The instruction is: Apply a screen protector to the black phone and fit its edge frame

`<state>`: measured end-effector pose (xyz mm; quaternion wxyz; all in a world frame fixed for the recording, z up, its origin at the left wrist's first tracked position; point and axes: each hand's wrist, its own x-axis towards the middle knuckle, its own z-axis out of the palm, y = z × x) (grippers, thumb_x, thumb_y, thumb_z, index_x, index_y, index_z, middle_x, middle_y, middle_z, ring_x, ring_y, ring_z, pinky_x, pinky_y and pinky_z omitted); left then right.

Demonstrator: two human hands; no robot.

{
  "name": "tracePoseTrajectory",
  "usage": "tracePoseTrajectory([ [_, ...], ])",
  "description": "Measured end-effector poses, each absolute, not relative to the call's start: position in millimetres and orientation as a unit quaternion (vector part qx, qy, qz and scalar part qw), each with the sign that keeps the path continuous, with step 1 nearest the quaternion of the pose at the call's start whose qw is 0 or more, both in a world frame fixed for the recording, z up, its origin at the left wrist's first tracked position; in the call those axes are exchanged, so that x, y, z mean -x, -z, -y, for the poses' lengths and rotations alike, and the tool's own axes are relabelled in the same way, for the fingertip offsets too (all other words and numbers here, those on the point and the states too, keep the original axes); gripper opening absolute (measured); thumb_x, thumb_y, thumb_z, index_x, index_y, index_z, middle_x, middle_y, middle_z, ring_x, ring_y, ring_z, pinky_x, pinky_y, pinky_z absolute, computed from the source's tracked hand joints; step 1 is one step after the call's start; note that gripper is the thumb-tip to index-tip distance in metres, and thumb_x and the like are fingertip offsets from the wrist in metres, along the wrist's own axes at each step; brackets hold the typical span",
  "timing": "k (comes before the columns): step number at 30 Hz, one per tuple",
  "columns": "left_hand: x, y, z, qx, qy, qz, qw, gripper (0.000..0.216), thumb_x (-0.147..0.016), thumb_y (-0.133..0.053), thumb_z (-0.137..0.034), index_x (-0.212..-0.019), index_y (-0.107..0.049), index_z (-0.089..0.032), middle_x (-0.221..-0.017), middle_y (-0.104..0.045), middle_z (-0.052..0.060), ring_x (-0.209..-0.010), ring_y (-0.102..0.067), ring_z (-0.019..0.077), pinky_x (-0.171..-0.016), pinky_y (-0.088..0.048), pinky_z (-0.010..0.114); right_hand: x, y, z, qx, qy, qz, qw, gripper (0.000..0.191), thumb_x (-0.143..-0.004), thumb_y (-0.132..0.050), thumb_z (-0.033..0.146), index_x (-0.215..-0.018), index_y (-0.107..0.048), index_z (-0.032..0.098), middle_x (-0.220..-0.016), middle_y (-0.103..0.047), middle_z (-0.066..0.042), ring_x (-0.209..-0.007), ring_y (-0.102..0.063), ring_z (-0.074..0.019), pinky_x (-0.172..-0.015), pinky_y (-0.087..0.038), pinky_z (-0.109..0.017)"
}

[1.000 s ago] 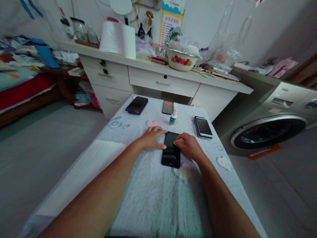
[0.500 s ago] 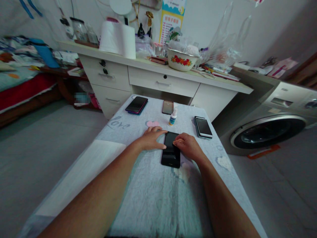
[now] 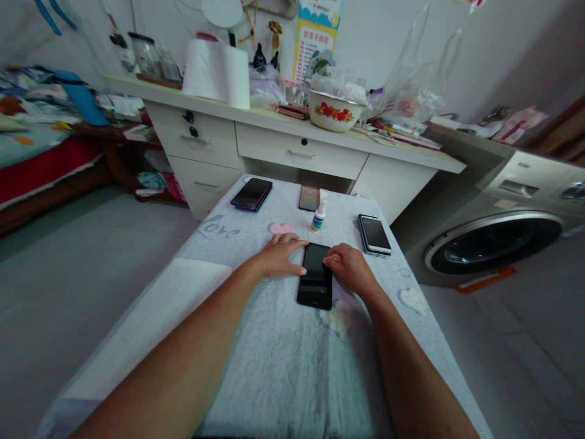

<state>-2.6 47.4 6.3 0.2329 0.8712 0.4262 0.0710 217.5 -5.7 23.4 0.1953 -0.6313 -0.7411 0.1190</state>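
Note:
A black smartphone [image 3: 315,283] lies flat, screen up, on the cloth-covered table. My left hand [image 3: 278,255] rests at its left side with fingers spread; the thumb and index fingertip touch the phone's left edge. My right hand [image 3: 350,267] is closed over the phone's upper right edge, pinching a small orange-brown piece of what looks like cloth [image 3: 331,260] against the screen. Most of that piece is hidden by the fingers. Just beyond the phone stands a small white spray bottle [image 3: 319,217] with a blue and yellow label.
Stacked phones [image 3: 252,194] lie at the table's far left, and another stack [image 3: 375,235] is on the right. A single phone [image 3: 309,198] lies behind the bottle. Past the table is a white desk [image 3: 269,141] with a flowered bowl [image 3: 336,113]; a washing machine [image 3: 498,201] stands right.
My right hand has shifted slightly right across the phone with the small piece in its fingers. My left hand and the phone look unmoved.

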Motion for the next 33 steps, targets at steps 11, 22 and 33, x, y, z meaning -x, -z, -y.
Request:
tracePoseTrajectory([
  [11, 3, -7, -46, -0.871, -0.071, -0.427, 0.231, 0.079, -0.072, -0.065, -0.053, -0.142, -0.038, -0.031, -0.148, -0.033, 0.006, -0.137, -0.025, 0.0335, -0.111, -0.026, 0.044, -227, -23, 3, 0.66, -0.062, 0.73, 0.165, 0.016, -0.084, -0.056, 0.02, -0.084, -0.071, 0.016, -0.086, -0.066, -0.007, -0.077, -0.058, -0.0157, -0.069, -0.037, -0.024],
  [22, 2, -8, -47, -0.868, -0.076, -0.428, 0.239, 0.079, -0.071, -0.067, -0.051, -0.142, -0.039, -0.031, -0.147, -0.035, 0.006, -0.136, -0.025, 0.0333, -0.112, -0.025, 0.043, -217, -24, 7, 0.655, -0.08, 0.731, 0.176, 0.014, -0.083, -0.057, 0.019, -0.085, -0.07, 0.016, -0.086, -0.065, -0.007, -0.076, -0.058, -0.0157, -0.069, -0.036, -0.025],
  [33, 2, -9, -46, -0.869, -0.072, -0.43, 0.235, 0.079, -0.071, -0.067, -0.051, -0.142, -0.039, -0.03, -0.147, -0.034, 0.007, -0.135, -0.026, 0.0332, -0.111, -0.025, 0.042, -202, -26, 12, 0.628, -0.097, 0.755, 0.165, 0.013, -0.084, -0.056, 0.018, -0.085, -0.069, 0.016, -0.087, -0.062, -0.005, -0.079, -0.055, -0.0151, -0.07, -0.036, -0.024],
])
